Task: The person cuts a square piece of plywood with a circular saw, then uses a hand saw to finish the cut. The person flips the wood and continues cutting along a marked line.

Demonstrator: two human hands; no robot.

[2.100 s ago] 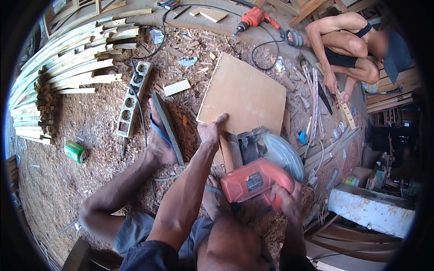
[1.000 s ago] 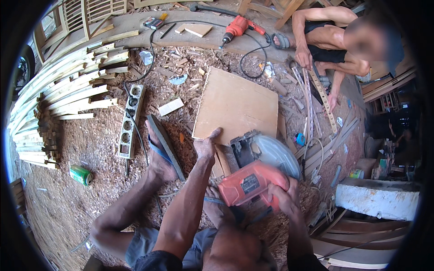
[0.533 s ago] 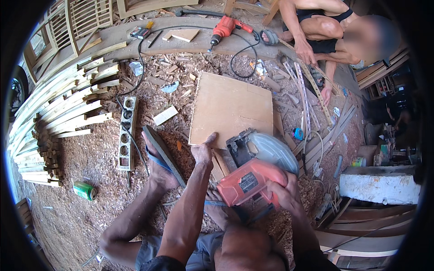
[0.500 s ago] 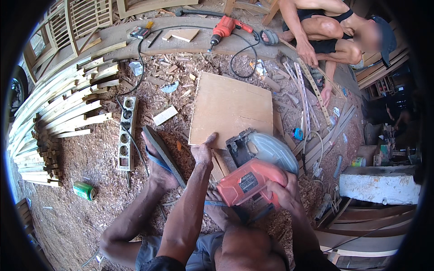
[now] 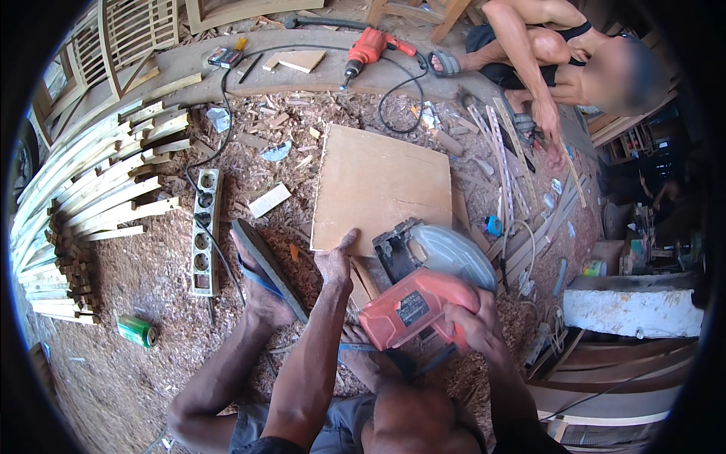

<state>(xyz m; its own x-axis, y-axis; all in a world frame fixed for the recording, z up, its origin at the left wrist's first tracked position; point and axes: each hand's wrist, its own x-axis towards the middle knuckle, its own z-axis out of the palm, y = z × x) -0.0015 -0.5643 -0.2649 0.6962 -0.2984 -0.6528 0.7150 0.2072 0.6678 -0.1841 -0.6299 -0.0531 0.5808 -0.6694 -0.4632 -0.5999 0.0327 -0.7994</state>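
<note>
The left hand (image 5: 333, 262) grips a board (image 5: 384, 181) while the right hand (image 5: 475, 324) holds a red circular saw (image 5: 408, 306)

Co-worker's hands (image 5: 547, 119) off holed strip (image 5: 528, 181), now apparently on thinner stick (image 5: 578, 185).

Shows a floor (image 5: 98, 386) thick with wood shavings (image 5: 162, 265). Carries wood strips (image 5: 113, 204) piled at left, a long power strip (image 5: 206, 236) (sockets (image 5: 201, 262) facing up), a green can (image 5: 137, 331) lying on its side, a pale offcut (image 5: 269, 200) and a light blue scrap (image 5: 277, 151) farther up.
</note>
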